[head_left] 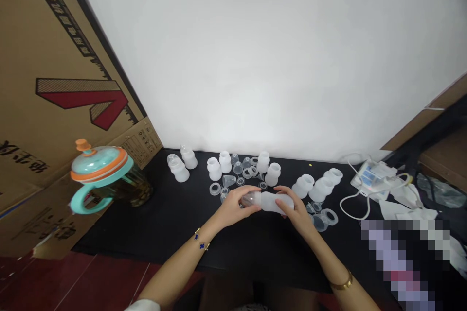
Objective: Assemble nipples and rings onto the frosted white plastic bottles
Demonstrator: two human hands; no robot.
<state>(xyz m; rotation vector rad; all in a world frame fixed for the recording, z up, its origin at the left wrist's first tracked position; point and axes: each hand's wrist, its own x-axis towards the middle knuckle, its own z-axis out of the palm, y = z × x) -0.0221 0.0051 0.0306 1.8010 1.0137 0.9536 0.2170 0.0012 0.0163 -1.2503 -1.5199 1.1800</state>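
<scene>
A white baby bottle [270, 201] lies sideways between my two hands above the black table. My left hand [233, 207] is closed round its clear cap end, and my right hand [295, 210] grips the white body near the base. Behind them, several clear caps, nipples and collar rings [215, 188] are scattered on the table. Open white bottles stand around these parts, one bottle [273, 174] just beyond my right hand. To the right of that hand lie more rings [329, 216] and clear parts beside several open bottles [321, 189].
Two capped bottles [179, 170] stand at the back left. A large teal and orange lidded jug [104, 170] is at the left, by a cardboard box [47, 121]. A white power strip with cables [374, 180] lies right. The wall [255, 58] borders the black table [175, 218].
</scene>
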